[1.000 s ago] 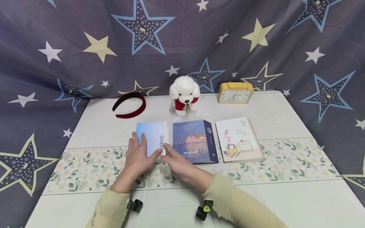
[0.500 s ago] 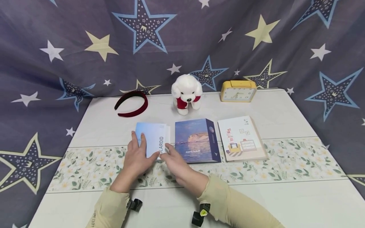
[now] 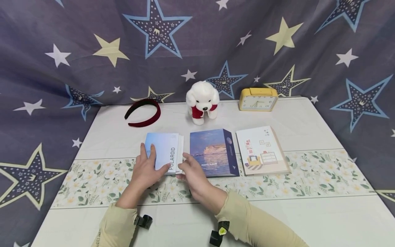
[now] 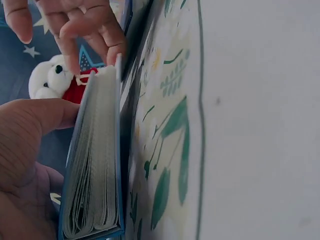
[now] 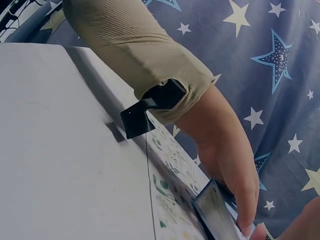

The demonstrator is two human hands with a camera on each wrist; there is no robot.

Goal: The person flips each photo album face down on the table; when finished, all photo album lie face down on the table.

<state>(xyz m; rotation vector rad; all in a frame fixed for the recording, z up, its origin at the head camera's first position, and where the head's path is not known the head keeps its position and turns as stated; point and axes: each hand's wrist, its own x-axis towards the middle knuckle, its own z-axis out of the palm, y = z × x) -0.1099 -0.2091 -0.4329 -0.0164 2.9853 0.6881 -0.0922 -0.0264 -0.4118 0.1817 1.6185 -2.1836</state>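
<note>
A light blue photo album (image 3: 165,144) marked POLAROID lies closed on the table, its white page edges to the right. My left hand (image 3: 145,173) rests on its front-left part, fingers spread and thumb on the cover. At the page side is my right hand (image 3: 195,176), loosely bent, its fingertips close to the album's front-right corner. Seen edge-on in the left wrist view, the album (image 4: 97,160) shows its pages between two covers. Right-hand fingers (image 4: 92,30) hang near its far end there; one appears to touch a cover. In the right wrist view the left hand (image 5: 235,170) lies against the album.
Right of it stand a dark blue photo album (image 3: 208,151) and a white illustrated book (image 3: 260,151). Behind are a dark red headband (image 3: 151,120), a white plush dog (image 3: 202,96) and a yellow clock (image 3: 258,100). A starry curtain (image 3: 123,79) borders the table.
My right hand has drawn back from the cover's lower-right corner, towards the right. My left hand has shifted slightly left, and the two thumbs are farther apart. More of the POLAROID lettering shows.
</note>
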